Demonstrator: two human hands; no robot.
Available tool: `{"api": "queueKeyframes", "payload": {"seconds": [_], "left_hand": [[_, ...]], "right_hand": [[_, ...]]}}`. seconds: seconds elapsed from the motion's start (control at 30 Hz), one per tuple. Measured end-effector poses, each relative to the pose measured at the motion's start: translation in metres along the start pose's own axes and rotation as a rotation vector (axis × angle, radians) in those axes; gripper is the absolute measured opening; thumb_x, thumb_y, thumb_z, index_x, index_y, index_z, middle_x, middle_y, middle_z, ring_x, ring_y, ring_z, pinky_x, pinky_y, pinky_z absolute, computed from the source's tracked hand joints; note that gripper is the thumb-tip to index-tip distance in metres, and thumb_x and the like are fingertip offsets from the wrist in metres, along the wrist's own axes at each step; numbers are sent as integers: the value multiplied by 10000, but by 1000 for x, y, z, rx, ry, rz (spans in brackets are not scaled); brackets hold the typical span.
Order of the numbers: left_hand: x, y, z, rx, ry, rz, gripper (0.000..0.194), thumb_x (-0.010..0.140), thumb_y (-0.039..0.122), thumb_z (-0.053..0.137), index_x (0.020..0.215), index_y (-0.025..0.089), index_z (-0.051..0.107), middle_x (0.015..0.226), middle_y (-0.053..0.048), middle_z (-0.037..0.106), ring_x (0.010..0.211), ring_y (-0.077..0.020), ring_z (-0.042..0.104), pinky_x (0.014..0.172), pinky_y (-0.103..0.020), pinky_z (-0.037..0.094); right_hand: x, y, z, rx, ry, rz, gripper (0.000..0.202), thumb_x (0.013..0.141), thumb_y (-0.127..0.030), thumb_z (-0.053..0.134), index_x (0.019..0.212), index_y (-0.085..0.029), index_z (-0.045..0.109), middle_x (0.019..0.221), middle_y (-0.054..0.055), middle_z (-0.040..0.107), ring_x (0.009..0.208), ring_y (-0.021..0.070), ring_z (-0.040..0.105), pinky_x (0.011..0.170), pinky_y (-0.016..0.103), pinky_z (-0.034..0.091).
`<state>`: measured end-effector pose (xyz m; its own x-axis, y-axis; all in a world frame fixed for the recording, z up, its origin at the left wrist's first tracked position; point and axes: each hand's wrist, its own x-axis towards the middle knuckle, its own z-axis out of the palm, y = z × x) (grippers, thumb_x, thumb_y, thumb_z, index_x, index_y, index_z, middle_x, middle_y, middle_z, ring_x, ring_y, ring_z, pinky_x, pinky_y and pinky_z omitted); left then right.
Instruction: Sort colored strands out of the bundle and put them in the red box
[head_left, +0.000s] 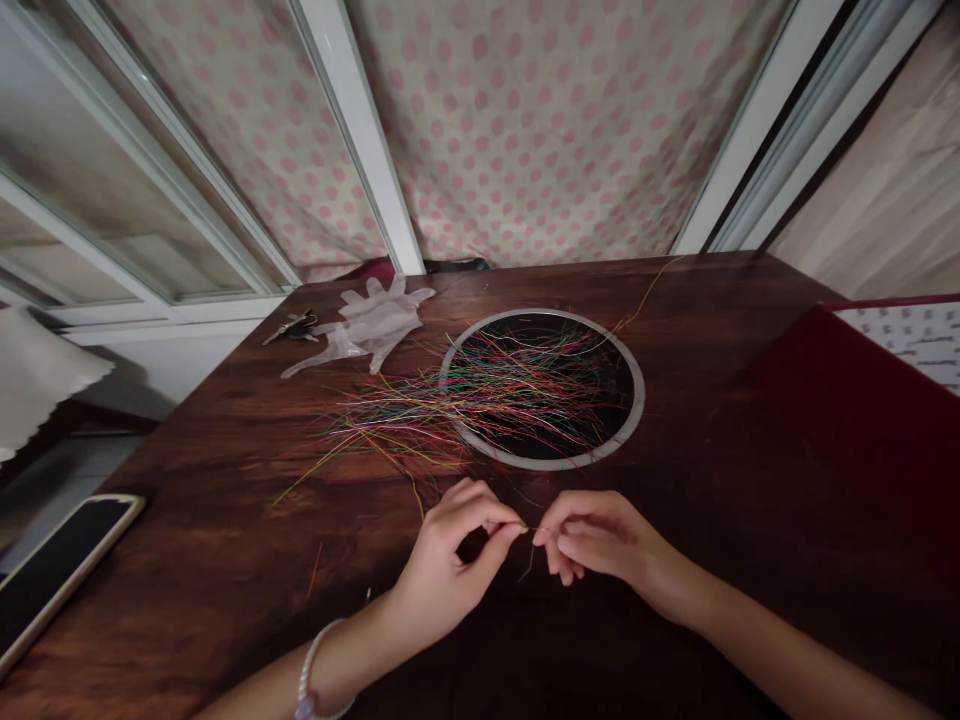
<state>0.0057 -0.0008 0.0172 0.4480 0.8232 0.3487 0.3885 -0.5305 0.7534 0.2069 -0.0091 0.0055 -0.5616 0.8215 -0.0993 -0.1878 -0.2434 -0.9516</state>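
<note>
A large bundle of thin coloured wires point(405, 405), red, green, yellow and white, lies across a round black mat with a pale rim point(637, 385) and spills onto the wood to its left. Just in front of the mat, my left hand point(457, 545) pinches a thin wire point(528, 565) between thumb and forefinger. Close by on the right, my right hand point(600, 540) has its fingers curled together on the same wire. A short stretch of it spans the gap between my fingertips, and a loose end hangs below. The wire's exact colour is hard to make out.
Behind the bundle's left side lie a clear plastic glove point(375, 325) and some keys point(300, 327). A phone point(64, 560) rests at the left table edge. A dark red box or folder point(840, 400) stands at right. One stray orange wire point(315, 570) lies on the wooden table point(225, 560).
</note>
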Motion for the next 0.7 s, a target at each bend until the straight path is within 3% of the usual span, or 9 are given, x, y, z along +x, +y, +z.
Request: {"api": "queueKeyframes", "payload": {"seconds": [0.13,0.33,0.7], "left_hand": [[-1,-1,1,19,1,-7,143,837,95,554,725,136,631,634,-12,552,634,-125,494,633,-260,372],[-3,-2,3,91,8,58,129,824,70,560,746,138,638,635,-12,571,640,-130,493,641,-269,362],[-4,-4,6,231,-2,122,136,833,101,567,738,162,643,636,-5,585,637,-136,491,642,-279,359]], "right_hand": [[-1,-1,5,-205,97,-34,172,823,-284,580,880,-137,649,711,18,609,631,94,542,618,228,427],[-2,1,9,-533,247,-14,270,851,-313,502,693,-136,631,601,16,586,574,108,515,545,226,378],[-2,1,10,-660,253,-29,227,836,-225,472,630,-147,530,558,-30,478,549,79,416,525,203,322]]}}
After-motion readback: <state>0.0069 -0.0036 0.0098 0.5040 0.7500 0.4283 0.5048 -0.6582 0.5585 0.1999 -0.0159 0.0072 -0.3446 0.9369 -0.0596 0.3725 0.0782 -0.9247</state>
